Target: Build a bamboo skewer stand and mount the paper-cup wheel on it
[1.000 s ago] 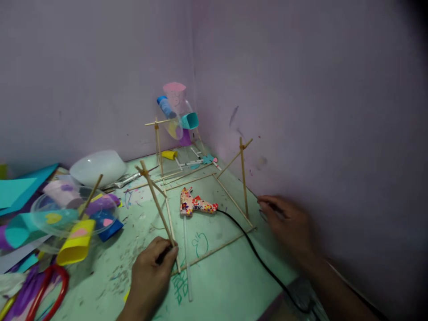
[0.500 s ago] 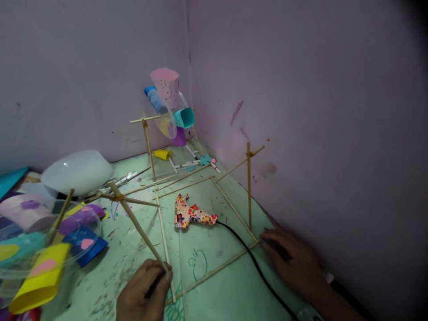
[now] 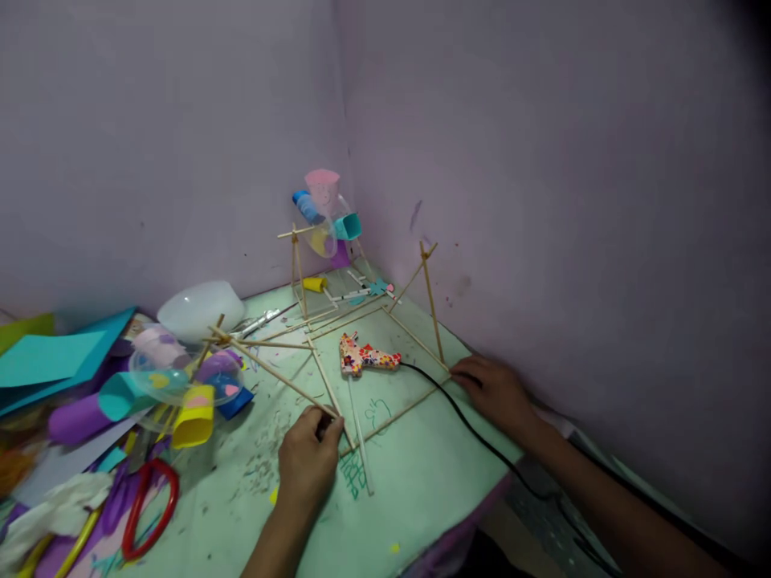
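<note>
Wooden sticks form a frame [image 3: 397, 416] on the green tabletop, with crossed uprights tied near their tops. My left hand [image 3: 310, 449] pinches the lower end of a slanted stick [image 3: 283, 379] at the frame's near left corner. My right hand [image 3: 494, 393] has its fingertips at the frame's near right corner, by the foot of the upright stick [image 3: 432, 305]. Between the hands, inside the frame, lies a flower-patterned glue gun [image 3: 367, 357] with a clear glue stick [image 3: 360, 433] in its back end and a black cord.
Left of the frame sits a clear disc wheel with coloured paper cups [image 3: 193, 416]. Red-handled scissors [image 3: 150, 510], paper scraps and a white bowl [image 3: 201, 309] are at the left. A second stick stand with a cup wheel [image 3: 325, 213] occupies the back corner by the walls.
The view has pulled back and turned left, so more of the left clutter and front table edge shows. Both hands remain at the same corners, and the slanted stick leans lower to the left.
</note>
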The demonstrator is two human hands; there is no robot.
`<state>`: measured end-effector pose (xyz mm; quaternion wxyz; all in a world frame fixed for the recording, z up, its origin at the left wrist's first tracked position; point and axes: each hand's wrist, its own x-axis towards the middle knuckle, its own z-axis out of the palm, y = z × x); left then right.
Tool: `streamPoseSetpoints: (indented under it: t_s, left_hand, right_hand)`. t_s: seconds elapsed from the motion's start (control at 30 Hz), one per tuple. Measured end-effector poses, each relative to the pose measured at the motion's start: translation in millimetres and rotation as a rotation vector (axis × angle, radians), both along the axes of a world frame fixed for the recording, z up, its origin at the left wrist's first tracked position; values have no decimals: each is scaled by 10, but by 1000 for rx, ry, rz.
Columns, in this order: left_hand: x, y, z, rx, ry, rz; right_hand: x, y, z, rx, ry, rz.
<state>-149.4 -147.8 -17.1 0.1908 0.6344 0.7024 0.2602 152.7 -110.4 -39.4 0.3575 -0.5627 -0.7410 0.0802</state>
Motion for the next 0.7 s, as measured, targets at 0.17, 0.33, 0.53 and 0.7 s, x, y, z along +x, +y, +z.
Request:
streamPoseSetpoints:
  t_s: [0.17,0.33,0.53,0.7]
  left_hand:
    - [38,0,86,17,46,12]
    - [113,25,172,20,110,13]
    - [142,46,172,16,122,6]
    - [136,40,143,14,94,20]
  right_hand:
    - [2,23,-3,-14,7,6]
    - [30,72,-50,-17,12,17]
    - [37,107,-79,40,7,-18]
    - [-146,82,271,136,208,-87]
